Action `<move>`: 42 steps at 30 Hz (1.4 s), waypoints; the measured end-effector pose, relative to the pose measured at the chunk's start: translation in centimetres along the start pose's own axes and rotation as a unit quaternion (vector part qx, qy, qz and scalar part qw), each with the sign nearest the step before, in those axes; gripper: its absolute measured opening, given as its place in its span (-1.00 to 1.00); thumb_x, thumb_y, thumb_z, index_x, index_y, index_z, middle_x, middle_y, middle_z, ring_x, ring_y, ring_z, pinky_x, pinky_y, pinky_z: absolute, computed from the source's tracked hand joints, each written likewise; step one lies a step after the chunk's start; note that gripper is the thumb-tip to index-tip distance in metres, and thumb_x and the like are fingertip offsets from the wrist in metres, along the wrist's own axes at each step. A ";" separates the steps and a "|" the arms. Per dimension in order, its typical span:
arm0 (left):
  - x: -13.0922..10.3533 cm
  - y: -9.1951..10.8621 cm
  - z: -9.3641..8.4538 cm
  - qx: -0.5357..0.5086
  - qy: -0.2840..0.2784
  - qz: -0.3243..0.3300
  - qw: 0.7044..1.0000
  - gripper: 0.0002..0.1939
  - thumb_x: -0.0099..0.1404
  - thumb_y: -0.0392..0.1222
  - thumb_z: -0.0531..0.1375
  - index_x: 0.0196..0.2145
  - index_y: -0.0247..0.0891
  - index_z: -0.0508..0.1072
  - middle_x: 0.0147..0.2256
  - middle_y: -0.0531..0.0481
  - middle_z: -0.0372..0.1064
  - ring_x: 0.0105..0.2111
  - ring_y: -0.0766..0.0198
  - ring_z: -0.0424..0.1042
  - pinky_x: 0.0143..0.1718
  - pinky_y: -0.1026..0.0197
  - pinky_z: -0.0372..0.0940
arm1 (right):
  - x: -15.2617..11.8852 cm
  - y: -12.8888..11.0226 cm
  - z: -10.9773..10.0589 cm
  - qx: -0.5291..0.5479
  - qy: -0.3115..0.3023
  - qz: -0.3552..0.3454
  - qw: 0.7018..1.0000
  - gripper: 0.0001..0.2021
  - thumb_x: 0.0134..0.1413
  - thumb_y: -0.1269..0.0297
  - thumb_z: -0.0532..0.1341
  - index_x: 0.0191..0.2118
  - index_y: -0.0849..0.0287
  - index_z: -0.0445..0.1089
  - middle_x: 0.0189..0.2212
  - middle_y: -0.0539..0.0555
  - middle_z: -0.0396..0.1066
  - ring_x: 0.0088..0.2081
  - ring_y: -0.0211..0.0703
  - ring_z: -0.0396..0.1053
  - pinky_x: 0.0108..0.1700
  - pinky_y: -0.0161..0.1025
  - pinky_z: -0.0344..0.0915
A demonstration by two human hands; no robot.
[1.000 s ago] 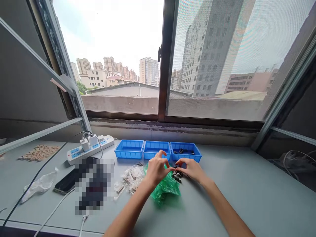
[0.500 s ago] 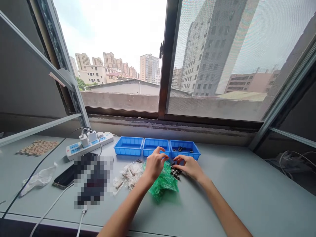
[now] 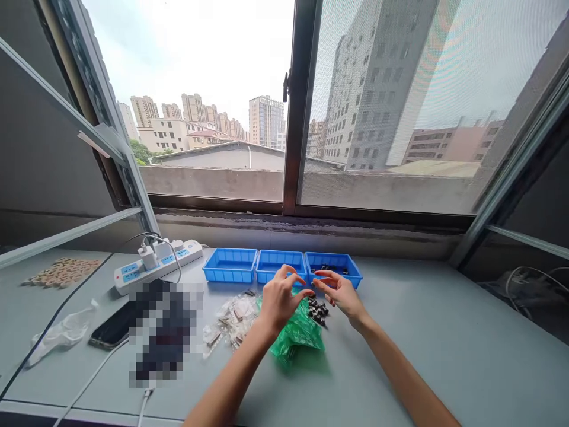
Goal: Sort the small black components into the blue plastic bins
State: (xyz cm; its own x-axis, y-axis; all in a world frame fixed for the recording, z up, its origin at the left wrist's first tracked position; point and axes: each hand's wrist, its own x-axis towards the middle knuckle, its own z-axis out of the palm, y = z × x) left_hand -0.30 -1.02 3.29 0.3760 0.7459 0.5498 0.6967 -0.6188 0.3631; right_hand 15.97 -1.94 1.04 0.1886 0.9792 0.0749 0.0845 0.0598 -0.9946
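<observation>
My left hand [image 3: 281,298] hovers over a crumpled green plastic bag [image 3: 299,337], its thumb and curled forefinger apart with nothing visible between them. Facing it, my right hand [image 3: 341,295] pinches what looks like a small dark part at its fingertips, too small to make out well. Beneath the right fingers lies a pile of small black and silver parts [image 3: 318,311], at the bag's right edge. Left of the bag is a heap of small clear packets [image 3: 233,317], partly covered by my left forearm.
Three blue trays stand in a row behind: a left tray [image 3: 230,274], a middle tray [image 3: 269,276] and a right tray [image 3: 355,279] with some black parts. Leftward are a power strip [image 3: 166,264], a phone [image 3: 111,327], cables, crumpled tissue [image 3: 66,333] and small wooden pieces [image 3: 64,271].
My right hand has lifted from the pile of black parts, fingertips drawn together near my left hand. My left thumb and forefinger have spread wider. The camera view has shifted slightly.
</observation>
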 end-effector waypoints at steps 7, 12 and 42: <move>-0.1 0.2 0.1 -0.012 0.003 0.035 0.999 -0.88 0.17 -0.16 0.22 -0.29 -0.06 0.52 -0.21 0.08 0.36 -0.33 0.39 0.41 -0.34 0.37 0.30 | -0.4 -0.8 0.2 0.061 -0.005 0.029 0.998 -0.39 -0.52 -0.14 0.35 -0.30 0.20 0.39 -0.65 -0.09 0.32 -0.71 -0.44 0.02 -0.66 -0.38 -0.06; -0.1 -0.1 0.5 -0.008 0.005 0.047 0.999 -0.94 0.17 -0.21 0.23 -0.38 -0.12 0.53 -0.21 0.08 0.38 -0.35 0.39 0.42 -0.36 0.38 0.30 | -0.4 -0.8 0.3 0.077 0.002 0.037 0.996 -0.38 -0.57 -0.14 0.37 -0.32 0.20 0.38 -0.68 -0.13 0.27 -0.72 -0.46 -0.01 -0.66 -0.38 -0.09; -0.3 -0.7 1.2 -0.001 -0.009 0.037 0.999 -0.87 0.17 -0.07 0.21 -0.33 -0.06 0.54 -0.20 0.09 0.37 -0.41 0.40 0.42 -0.40 0.35 0.29 | -0.2 0.3 0.0 0.054 -0.028 0.065 0.996 -0.42 -0.48 -0.07 0.39 -0.27 0.21 0.41 -0.68 -0.12 0.30 -0.72 -0.46 -0.01 -0.67 -0.39 -0.06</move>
State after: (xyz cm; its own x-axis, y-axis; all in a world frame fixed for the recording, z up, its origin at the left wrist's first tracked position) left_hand -0.17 -0.47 1.97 0.4365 0.7025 0.5622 0.6650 -0.6728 0.3244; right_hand 15.92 -2.15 0.73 0.1365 0.9891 -0.0552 -0.0426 -0.0498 -0.9978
